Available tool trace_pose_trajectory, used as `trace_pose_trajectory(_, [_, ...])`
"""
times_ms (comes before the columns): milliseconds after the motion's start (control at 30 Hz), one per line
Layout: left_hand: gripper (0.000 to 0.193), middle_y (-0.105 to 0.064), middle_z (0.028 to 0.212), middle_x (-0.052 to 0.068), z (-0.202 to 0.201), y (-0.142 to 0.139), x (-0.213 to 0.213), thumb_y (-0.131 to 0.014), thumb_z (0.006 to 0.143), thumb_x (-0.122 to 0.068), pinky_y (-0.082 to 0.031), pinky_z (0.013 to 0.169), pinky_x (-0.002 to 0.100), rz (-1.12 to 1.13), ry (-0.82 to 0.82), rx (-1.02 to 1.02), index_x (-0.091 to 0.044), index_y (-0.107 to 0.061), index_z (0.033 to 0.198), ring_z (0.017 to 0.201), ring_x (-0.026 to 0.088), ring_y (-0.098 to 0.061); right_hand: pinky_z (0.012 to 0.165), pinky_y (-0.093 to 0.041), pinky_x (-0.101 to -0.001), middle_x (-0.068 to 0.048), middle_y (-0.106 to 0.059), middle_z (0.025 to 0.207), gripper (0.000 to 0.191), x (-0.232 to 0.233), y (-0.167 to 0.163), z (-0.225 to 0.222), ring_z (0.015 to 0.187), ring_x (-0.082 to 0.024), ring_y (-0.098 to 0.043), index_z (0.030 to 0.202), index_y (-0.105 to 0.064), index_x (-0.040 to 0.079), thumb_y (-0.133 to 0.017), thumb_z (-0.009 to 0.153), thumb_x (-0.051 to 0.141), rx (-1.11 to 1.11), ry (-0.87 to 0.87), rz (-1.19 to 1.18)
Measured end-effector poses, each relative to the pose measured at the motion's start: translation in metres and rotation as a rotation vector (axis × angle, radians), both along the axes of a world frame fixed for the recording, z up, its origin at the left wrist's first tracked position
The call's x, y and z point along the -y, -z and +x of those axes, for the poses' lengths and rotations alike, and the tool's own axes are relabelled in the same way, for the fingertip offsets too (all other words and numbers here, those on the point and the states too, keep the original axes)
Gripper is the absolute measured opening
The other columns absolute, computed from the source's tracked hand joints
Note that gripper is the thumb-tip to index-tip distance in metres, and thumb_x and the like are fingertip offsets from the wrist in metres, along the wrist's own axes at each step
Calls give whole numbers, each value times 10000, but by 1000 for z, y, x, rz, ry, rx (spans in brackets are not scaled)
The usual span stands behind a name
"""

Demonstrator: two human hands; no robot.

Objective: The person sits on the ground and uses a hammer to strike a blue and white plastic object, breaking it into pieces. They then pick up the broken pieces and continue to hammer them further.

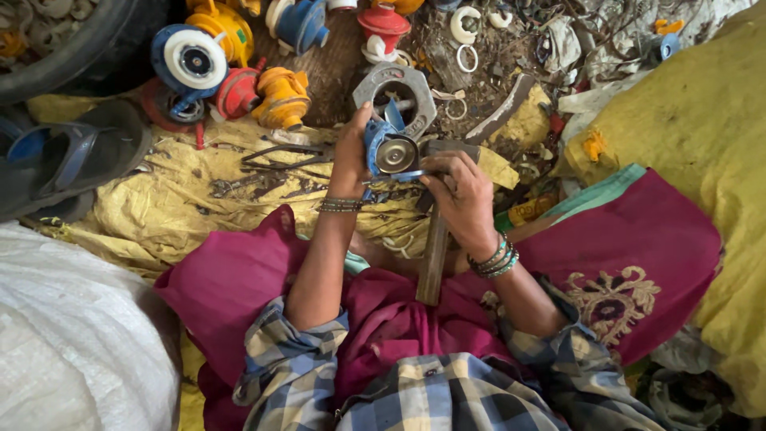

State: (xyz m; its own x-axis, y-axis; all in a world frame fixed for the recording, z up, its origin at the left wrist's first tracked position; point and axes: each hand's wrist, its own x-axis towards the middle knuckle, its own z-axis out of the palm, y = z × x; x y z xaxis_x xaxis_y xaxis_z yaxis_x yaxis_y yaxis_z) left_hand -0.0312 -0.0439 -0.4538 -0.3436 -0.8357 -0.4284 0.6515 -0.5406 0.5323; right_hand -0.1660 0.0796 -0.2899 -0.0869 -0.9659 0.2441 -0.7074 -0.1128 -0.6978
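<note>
My left hand [351,152] grips a blue gas regulator [391,152] with a round silver metal face, held up over my lap. My right hand [463,195] holds a hammer [435,247] near its head, the wooden handle running down toward my body, and its fingers touch the regulator's right side. Just beyond the regulator lies a grey hexagonal metal ring [396,92] on the ground. Both wrists wear bangles.
Blue, yellow and red regulators [231,64] are piled at the upper left, white plastic rings [464,24] and scrap at the top. A black sandal [68,160] lies at left, a white sack [72,335] at lower left, yellow sacking [702,120] at right.
</note>
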Motion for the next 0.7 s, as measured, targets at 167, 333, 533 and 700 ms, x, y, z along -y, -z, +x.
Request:
trace_pose_trajectory(167, [274, -693, 890, 16, 5, 2, 9, -634, 1015, -340, -554, 710, 287, 52, 15, -83, -70, -680, 1027, 753, 124, -664, 844, -589, -313, -107, -718, 1101, 234, 1, 2, -6, 1005, -227, -726, 1043, -668, 14, -771, 854, -78, 106, -40, -8])
trace_pose_trajectory(333, [333, -745, 1057, 29, 14, 2, 4, -618, 994, -280, -577, 833, 274, 16, -99, -187, -24, -689, 1194, 921, 104, -714, 897, -598, -306, -93, -726, 1129, 233, 1, 10, -8, 1068, -216, -723, 1041, -663, 23, -735, 867, -114, 196, -96, -24])
trace_pose_trajectory(533, [344, -716, 1007, 76, 19, -2, 5, -684, 1022, -303, -568, 792, 328, 83, -30, -211, -5, -669, 1194, 872, 161, -702, 870, -610, -317, -109, -737, 1128, 234, -8, 9, 0, 1043, -239, -736, 1022, -672, 33, -788, 848, -72, -81, -176, -156])
trace_pose_trajectory(700, [685, -612, 1269, 73, 34, -22, -5, -766, 898, -539, -493, 1045, 315, -907, -134, 180, -73, -524, 1337, 1165, 165, -619, 884, -616, -333, -113, -725, 1137, 274, -12, 13, -3, 1051, -243, -735, 1040, -669, 42, -783, 828, -89, -82, -205, -169])
